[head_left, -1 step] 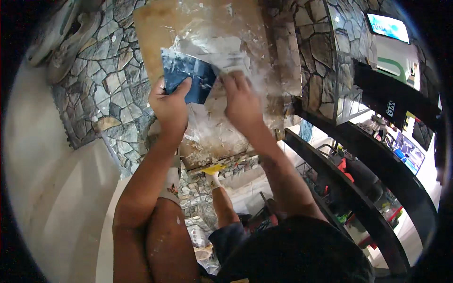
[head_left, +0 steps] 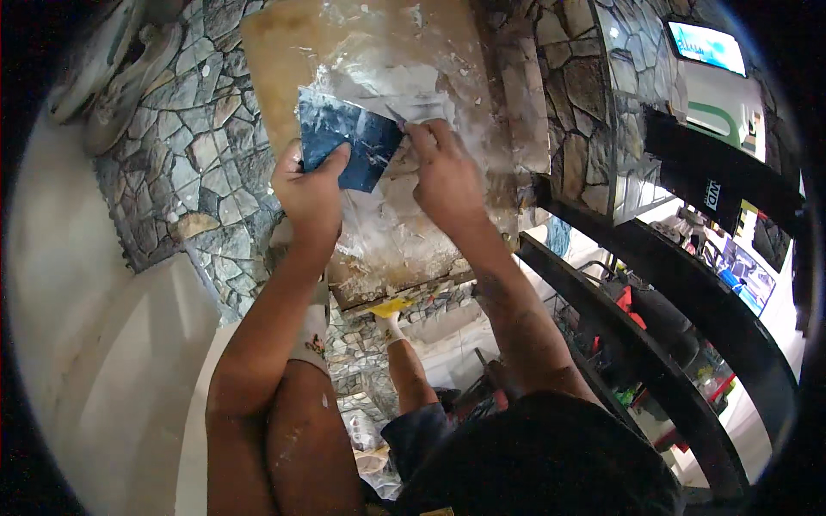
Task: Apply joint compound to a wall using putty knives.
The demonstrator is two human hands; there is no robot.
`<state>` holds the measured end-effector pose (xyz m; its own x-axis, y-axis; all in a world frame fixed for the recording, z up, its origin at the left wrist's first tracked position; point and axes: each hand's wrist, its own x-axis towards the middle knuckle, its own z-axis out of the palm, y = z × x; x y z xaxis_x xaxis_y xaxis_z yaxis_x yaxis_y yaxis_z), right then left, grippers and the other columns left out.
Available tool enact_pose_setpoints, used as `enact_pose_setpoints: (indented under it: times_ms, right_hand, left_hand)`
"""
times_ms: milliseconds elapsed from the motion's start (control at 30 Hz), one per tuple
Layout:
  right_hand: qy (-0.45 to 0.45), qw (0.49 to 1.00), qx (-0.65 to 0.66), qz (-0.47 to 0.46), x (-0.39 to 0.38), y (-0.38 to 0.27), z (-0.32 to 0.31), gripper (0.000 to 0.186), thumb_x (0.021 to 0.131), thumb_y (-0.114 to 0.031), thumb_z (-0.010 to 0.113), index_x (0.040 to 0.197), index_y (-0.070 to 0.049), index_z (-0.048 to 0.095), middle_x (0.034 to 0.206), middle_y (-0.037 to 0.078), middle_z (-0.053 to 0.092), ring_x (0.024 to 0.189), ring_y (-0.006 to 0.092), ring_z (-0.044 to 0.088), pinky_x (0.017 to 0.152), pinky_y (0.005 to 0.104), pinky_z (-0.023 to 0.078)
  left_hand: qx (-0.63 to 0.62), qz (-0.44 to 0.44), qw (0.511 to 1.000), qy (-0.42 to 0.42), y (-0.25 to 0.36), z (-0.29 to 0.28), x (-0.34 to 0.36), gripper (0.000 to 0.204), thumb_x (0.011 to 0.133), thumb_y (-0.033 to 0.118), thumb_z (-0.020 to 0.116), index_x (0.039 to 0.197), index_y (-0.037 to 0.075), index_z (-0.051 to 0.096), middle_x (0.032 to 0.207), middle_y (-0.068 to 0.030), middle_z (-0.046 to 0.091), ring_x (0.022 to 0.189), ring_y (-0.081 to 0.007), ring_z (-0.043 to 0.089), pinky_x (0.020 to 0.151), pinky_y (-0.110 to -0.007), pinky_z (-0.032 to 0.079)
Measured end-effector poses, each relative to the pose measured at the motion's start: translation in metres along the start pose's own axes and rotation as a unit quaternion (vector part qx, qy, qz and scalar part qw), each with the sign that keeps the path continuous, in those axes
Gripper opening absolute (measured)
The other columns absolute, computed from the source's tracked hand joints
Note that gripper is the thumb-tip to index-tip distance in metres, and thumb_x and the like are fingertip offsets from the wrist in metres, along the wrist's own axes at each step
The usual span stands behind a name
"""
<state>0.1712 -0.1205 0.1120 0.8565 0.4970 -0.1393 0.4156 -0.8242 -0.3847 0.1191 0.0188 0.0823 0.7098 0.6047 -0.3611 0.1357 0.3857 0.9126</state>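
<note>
A flat, dark blue, roughly trapezoid sheet (head_left: 348, 142), smeared with whitish residue, is gripped by my left hand (head_left: 311, 185), the thumb lying on its face. At the sheet's right corner, my right hand (head_left: 447, 176) is closed on a thin, pointed, blade-like piece (head_left: 397, 117); most of it is hidden in the fingers. Both hands are above a tan board (head_left: 280, 56) streaked and caked with white, plaster-like material.
Stone-patterned surface (head_left: 194, 146) flanks the board. Shoes (head_left: 142, 86) lie at upper left. Black steps or rails (head_left: 628, 318) cross the right side, with a lit screen (head_left: 707, 49) above. A foot with something yellow (head_left: 391, 307) shows below the board.
My right hand has shifted slightly to the right and is less blurred, showing the pointed piece. The blue sheet has moved a little to the right in my left hand.
</note>
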Motion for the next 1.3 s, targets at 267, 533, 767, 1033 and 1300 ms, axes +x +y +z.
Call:
enact_pose_setpoints:
  times_ms: [267, 533, 767, 1033, 1300]
  right_hand:
    - [0.008, 0.998, 0.036, -0.043, -0.022, -0.013, 0.009, 0.041, 0.070, -0.004, 0.051, 0.111, -0.004, 0.047, 0.102, 0.014, 0.050, 0.086, 0.0332, 0.054, 0.061, 0.0395, 0.050]
    - [-0.011, 0.996, 0.067, -0.065, -0.028, -0.036, -0.009, 0.043, 0.066, -0.003, 0.056, 0.108, -0.005, 0.047, 0.103, 0.015, 0.049, 0.089, 0.0326, 0.055, 0.068, 0.0411, 0.049]
    - [0.008, 0.996, 0.064, -0.059, 0.008, -0.024, -0.008, 0.038, 0.070, -0.006, 0.056, 0.107, -0.005, 0.045, 0.103, 0.016, 0.049, 0.084, 0.0336, 0.056, 0.063, 0.0409, 0.049]
    - [-0.032, 0.997, 0.040, -0.052, 0.012, -0.025, 0.001, 0.043, 0.065, -0.001, 0.055, 0.107, -0.004, 0.045, 0.104, 0.013, 0.047, 0.080, 0.0324, 0.057, 0.058, 0.0393, 0.049]
    - [-0.081, 0.992, 0.079, -0.048, -0.018, -0.045, -0.005, 0.048, 0.060, 0.004, 0.055, 0.106, -0.004, 0.043, 0.106, 0.014, 0.046, 0.080, 0.0364, 0.055, 0.061, 0.0443, 0.046]
  left_hand:
    - [0.175, 0.009, 0.984, -0.033, 0.005, 0.003, -0.014, 0.009, 0.068, -0.003, 0.064, 0.074, 0.001, 0.059, 0.066, 0.0002, 0.057, 0.058, -0.0058, 0.050, 0.053, -0.022, 0.041]
    - [0.050, -0.090, 0.994, -0.038, 0.004, -0.011, -0.015, 0.009, 0.067, -0.002, 0.065, 0.073, 0.000, 0.059, 0.065, -0.0003, 0.058, 0.056, -0.0066, 0.051, 0.052, -0.023, 0.041]
    - [0.117, -0.079, 0.988, -0.055, -0.006, -0.011, -0.015, 0.008, 0.067, -0.002, 0.064, 0.073, 0.000, 0.058, 0.063, -0.0011, 0.058, 0.055, -0.0065, 0.050, 0.051, -0.022, 0.041]
    - [0.153, -0.048, 0.984, -0.080, 0.001, -0.004, -0.019, 0.010, 0.066, 0.000, 0.065, 0.072, 0.000, 0.057, 0.063, -0.0027, 0.058, 0.055, -0.0077, 0.049, 0.051, -0.024, 0.040]
    - [0.190, -0.038, 0.976, -0.097, -0.001, -0.017, -0.017, 0.013, 0.062, 0.001, 0.066, 0.071, -0.001, 0.057, 0.065, -0.0049, 0.057, 0.060, -0.0110, 0.051, 0.056, -0.026, 0.042]
